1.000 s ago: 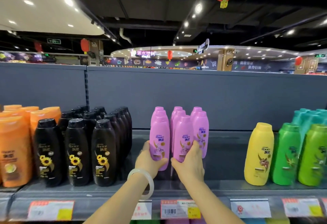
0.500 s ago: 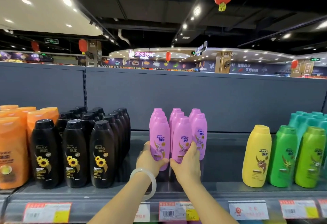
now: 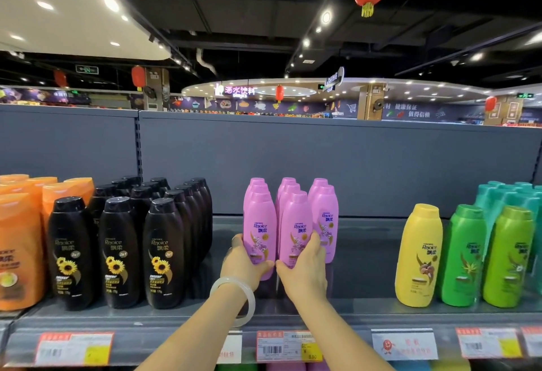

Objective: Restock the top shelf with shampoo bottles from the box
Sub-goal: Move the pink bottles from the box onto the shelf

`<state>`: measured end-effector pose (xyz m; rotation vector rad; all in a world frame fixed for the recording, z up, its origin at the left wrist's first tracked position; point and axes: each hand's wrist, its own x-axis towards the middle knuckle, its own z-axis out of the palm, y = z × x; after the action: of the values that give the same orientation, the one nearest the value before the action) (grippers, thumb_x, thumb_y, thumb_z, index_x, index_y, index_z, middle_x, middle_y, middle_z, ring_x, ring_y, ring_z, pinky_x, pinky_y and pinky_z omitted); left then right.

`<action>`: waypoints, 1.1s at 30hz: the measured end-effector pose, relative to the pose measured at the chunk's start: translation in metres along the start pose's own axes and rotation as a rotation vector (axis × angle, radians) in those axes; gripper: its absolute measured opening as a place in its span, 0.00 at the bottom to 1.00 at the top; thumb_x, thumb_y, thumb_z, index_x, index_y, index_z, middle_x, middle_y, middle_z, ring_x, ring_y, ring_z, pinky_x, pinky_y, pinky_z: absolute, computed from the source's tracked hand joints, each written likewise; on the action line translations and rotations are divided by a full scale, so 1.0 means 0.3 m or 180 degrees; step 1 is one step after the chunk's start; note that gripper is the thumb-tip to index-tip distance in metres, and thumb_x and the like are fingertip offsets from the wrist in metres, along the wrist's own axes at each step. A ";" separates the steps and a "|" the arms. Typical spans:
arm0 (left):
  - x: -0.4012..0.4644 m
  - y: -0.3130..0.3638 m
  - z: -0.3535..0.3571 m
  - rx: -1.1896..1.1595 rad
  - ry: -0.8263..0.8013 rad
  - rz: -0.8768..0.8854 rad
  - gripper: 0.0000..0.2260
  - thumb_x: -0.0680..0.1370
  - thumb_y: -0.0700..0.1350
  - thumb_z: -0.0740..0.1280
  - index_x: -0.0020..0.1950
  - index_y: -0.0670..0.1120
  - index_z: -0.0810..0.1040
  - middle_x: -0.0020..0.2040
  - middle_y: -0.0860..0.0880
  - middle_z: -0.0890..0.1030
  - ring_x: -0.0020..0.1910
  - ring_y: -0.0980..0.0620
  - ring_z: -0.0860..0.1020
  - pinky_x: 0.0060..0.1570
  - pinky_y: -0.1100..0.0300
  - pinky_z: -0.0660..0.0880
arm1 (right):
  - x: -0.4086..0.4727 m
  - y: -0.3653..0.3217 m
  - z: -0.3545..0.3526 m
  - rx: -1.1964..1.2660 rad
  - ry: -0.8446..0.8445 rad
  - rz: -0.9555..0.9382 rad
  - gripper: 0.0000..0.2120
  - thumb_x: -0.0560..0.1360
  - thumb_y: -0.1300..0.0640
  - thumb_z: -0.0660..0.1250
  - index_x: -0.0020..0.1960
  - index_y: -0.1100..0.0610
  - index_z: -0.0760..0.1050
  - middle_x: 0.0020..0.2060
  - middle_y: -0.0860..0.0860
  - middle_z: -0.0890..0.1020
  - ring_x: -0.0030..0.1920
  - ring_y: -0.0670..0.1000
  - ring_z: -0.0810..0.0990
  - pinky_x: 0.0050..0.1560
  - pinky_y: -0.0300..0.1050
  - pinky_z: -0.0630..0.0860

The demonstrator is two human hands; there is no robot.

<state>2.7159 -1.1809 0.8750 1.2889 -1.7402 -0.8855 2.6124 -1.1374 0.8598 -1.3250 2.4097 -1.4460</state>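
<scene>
Three short rows of purple shampoo bottles stand upright in the middle of the top shelf (image 3: 366, 268). My left hand (image 3: 243, 265) grips the lower part of the front left purple bottle (image 3: 259, 224). My right hand (image 3: 305, 271) grips the base of the front middle purple bottle (image 3: 296, 224). Both bottles appear to rest on the shelf. A third row of purple bottles (image 3: 325, 212) stands just right of them, set further back. A pale bangle (image 3: 234, 297) circles my left wrist. The box is out of view.
Black bottles (image 3: 117, 247) and orange bottles (image 3: 17, 247) fill the shelf to the left. A yellow bottle (image 3: 419, 253), green bottles (image 3: 466, 253) and teal bottles (image 3: 510, 194) stand right. Bare shelf lies either side of the purple group. Price tags (image 3: 284, 344) line the front edge.
Both hands and the two front purple bottles have edged slightly further back on the shelf, toward the rows behind. The grips are unchanged.
</scene>
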 end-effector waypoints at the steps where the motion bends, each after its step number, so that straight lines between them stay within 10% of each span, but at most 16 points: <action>1: 0.000 0.001 0.001 0.0016 0.0003 -0.0011 0.25 0.69 0.43 0.74 0.61 0.46 0.65 0.57 0.45 0.76 0.55 0.46 0.77 0.52 0.56 0.77 | 0.000 -0.001 -0.001 -0.0004 -0.0006 0.0012 0.44 0.70 0.51 0.72 0.74 0.54 0.46 0.61 0.53 0.66 0.61 0.52 0.72 0.52 0.49 0.78; 18: -0.062 0.006 -0.047 0.0564 0.0195 -0.0121 0.40 0.69 0.47 0.74 0.74 0.43 0.55 0.69 0.41 0.68 0.66 0.43 0.69 0.64 0.52 0.69 | -0.022 -0.031 -0.066 -0.0007 -0.0114 -0.0039 0.49 0.67 0.54 0.75 0.75 0.55 0.44 0.65 0.57 0.63 0.65 0.57 0.66 0.60 0.54 0.72; 33: -0.456 -0.235 -0.241 0.1550 0.0557 0.1160 0.24 0.73 0.41 0.68 0.68 0.40 0.67 0.69 0.41 0.65 0.67 0.42 0.65 0.65 0.53 0.64 | -0.381 -0.144 0.007 -0.0094 -0.0469 -0.1985 0.30 0.69 0.65 0.70 0.69 0.64 0.65 0.64 0.61 0.69 0.65 0.61 0.67 0.66 0.48 0.61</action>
<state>2.8347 -1.0717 0.8214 1.2381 -2.0301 -0.1376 2.7139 -1.0703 0.8481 -2.2342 2.0176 -1.3373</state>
